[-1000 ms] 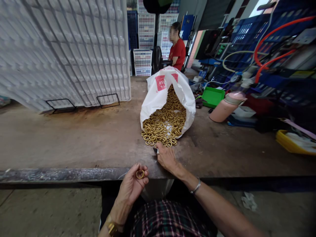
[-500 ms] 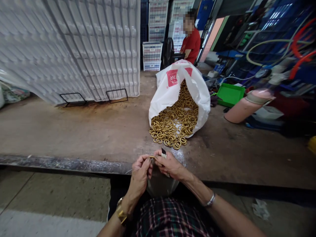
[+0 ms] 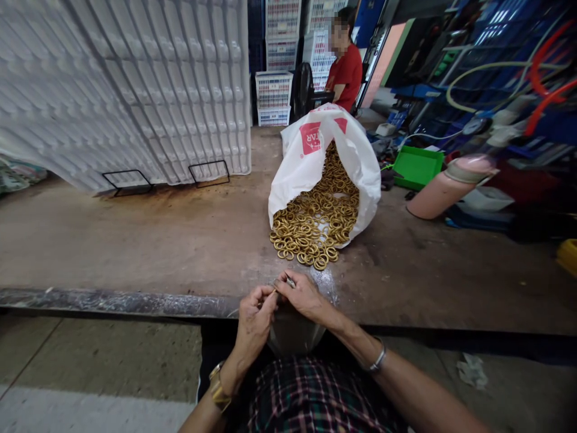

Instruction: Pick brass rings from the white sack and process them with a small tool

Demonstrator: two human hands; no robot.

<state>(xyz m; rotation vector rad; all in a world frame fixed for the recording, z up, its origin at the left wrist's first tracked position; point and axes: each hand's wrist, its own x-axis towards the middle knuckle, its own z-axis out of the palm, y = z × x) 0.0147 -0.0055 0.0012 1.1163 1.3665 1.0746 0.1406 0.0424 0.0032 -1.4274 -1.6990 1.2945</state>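
Observation:
My left hand (image 3: 253,319) is closed in a pinch on a brass-coloured ring (image 3: 273,291), of which only a small edge shows between the fingers. My right hand (image 3: 309,299) meets it at the fingertips, wrapped round a small knife (image 3: 290,281) with a pale handle and a dark tip. Most of the knife is hidden by the fingers. Both hands are over the table's front edge. Just beyond them, many loose brass-coloured rings (image 3: 311,225) spill from a white plastic bag (image 3: 297,171) lying on its side, its mouth towards me.
White ribbed trays (image 3: 180,90) stand upright at the left in black wire stands (image 3: 210,172). Right of the bag are a green tray (image 3: 419,168) and a pinkish bottle (image 3: 433,195). A person in red (image 3: 347,72) sits behind the brown table (image 3: 135,240), near stacked white crates (image 3: 273,90).
My right hand has turned, so the knife lies lower and flatter against the ring, its dark tip showing less. The left hand keeps its pinch. The view has shifted slightly.

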